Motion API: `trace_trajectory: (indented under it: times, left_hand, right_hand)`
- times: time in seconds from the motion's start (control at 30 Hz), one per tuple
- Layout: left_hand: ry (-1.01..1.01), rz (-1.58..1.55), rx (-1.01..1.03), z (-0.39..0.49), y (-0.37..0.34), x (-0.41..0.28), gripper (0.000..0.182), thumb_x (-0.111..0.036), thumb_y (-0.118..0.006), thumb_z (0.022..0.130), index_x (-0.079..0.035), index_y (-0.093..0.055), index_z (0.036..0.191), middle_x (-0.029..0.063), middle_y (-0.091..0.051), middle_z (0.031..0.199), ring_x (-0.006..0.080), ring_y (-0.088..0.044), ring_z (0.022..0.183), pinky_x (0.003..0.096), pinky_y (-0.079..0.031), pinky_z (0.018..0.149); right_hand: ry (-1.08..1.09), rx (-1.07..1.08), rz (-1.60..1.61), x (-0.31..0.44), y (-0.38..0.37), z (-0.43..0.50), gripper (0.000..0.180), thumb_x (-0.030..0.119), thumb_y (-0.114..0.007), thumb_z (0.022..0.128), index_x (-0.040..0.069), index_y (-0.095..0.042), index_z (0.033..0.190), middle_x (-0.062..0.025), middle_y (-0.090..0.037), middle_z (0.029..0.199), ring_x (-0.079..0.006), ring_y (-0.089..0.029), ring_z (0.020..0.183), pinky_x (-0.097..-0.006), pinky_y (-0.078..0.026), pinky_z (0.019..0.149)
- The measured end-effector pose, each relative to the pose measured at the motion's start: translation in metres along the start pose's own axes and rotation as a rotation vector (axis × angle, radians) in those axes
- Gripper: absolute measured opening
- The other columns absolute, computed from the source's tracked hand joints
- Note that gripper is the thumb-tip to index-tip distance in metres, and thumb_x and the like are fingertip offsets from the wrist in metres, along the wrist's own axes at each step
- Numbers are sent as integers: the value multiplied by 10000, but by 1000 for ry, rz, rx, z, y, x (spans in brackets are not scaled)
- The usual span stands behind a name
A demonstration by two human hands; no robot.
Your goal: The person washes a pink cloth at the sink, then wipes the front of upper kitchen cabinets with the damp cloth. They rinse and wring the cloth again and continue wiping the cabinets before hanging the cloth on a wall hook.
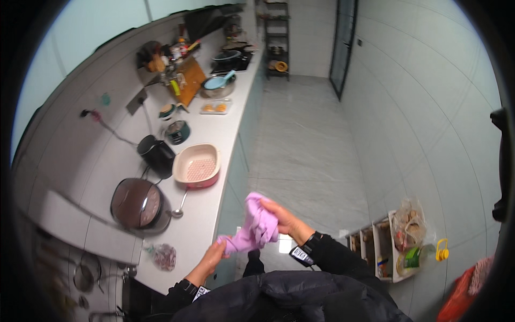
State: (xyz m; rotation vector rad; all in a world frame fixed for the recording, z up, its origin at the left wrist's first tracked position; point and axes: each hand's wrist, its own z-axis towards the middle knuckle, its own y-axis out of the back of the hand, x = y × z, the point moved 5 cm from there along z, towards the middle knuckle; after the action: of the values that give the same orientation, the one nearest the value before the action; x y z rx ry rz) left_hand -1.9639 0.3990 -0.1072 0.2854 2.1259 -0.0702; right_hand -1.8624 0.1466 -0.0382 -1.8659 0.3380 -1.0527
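Observation:
A crumpled pinkish-purple cloth (257, 225) is stretched between my two hands, in front of my body and beside the counter's edge. My left hand (213, 257) grips its narrow, lower left end. The bunched right part is in my right hand (283, 217), with the thumb on top; some fingers are hidden behind the fabric. On the white counter (201, 225), to the left of the cloth, lie a metal ladle (179, 211) and a plastic bag with reddish contents (164, 256). A cream and pink plastic basin (197, 165) with a perforated bottom stands farther along the counter.
A rice cooker (139, 203) and a black electric kettle (157, 156) stand by the wall. Farther off are a clear tray of food (216, 107) and a metal bowl (219, 90) with a blue strainer. A storage rack (380, 245) with bags stands at the right.

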Motion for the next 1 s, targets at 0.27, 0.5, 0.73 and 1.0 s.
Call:
trace_trajectory:
  times: [0.27, 0.5, 0.73, 1.0]
  left_hand:
    - [-119, 845, 196, -160, 20, 75, 479, -343, -573, 1003, -82, -549, 1405, 162, -659, 1220, 241, -637, 1057, 366, -500, 933]
    - [2, 384, -242, -310, 97, 68, 455, -340, -523, 1051, -85, -525, 1428, 49, -657, 1216, 120, -627, 1020, 304, -512, 915]
    - [80, -48, -257, -405, 97, 198, 598, -437, -486, 1045, -102, -381, 1530, 99, -539, 1418, 202, -576, 1201, 349, -491, 980]
    - [-167, -947, -334, -506, 116, 298, 940, -802, -446, 888, -266, -169, 1609, 83, -396, 1566, 292, -421, 1406, 522, -402, 1089]
  right_hand:
    - [-403, 313, -372, -135, -90, -17, 464, 314, -664, 981, 52, -548, 1345, -73, -682, 1134, -165, -681, 973, -347, -586, 862]
    - [-392, 447, -442, -195, -177, -58, 486, 294, -659, 981, 41, -528, 1375, -40, -656, 1047, -125, -650, 852, -287, -565, 748]
    - [-529, 504, -297, -301, -271, -92, 459, 282, -595, 1011, 40, -505, 1390, -69, -664, 1088, -161, -680, 888, -302, -584, 771]
    - [-853, 580, -133, -501, -398, -137, 388, 257, -560, 1033, 28, -521, 1344, -120, -673, 1147, -204, -689, 988, -336, -576, 883]
